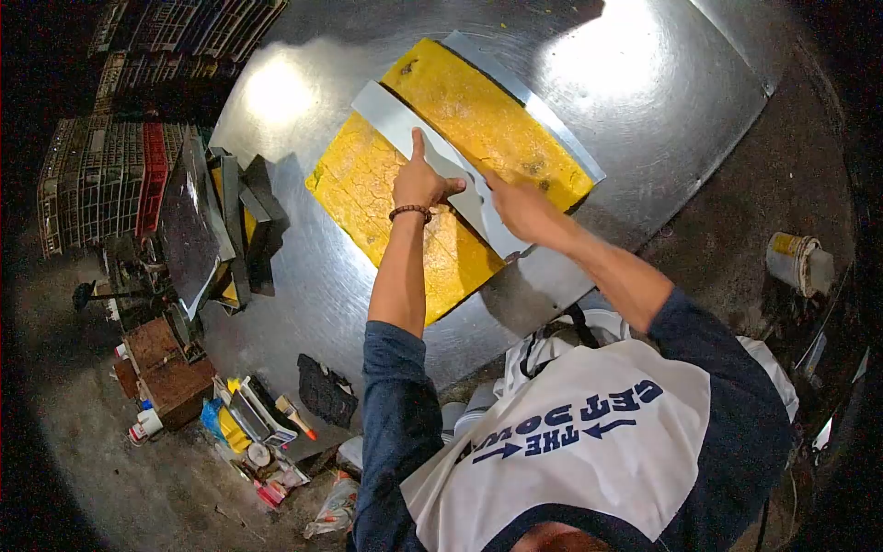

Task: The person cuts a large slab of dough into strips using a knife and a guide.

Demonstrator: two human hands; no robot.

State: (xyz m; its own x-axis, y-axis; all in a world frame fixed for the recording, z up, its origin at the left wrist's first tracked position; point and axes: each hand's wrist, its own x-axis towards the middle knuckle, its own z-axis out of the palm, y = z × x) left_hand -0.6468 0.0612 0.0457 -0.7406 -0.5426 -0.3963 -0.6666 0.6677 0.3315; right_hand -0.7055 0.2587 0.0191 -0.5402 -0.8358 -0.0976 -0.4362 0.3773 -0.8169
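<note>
A yellow slab with a cracked surface [354,184] lies on the metal table [644,138]. A flat pale grey strip [391,112] runs diagonally across it, with a dark line along the strip's far edge. My left hand [423,187] rests on the strip, index finger stretched forward and thumb out to the side. Beside the strip's near end, my right hand [524,212] is closed at the dark line; whatever its fingers grip is hidden. Beyond that line is the slab's other yellow part [487,115], bordered by a second grey strip [529,99].
Frame-like trays [225,221] lean at the table's left edge. Stacked plastic crates [92,179] stand behind them. A brush [296,417] and several containers sit at lower left, near a dark cloth-like item [326,390]. A white bucket [798,264] is at right.
</note>
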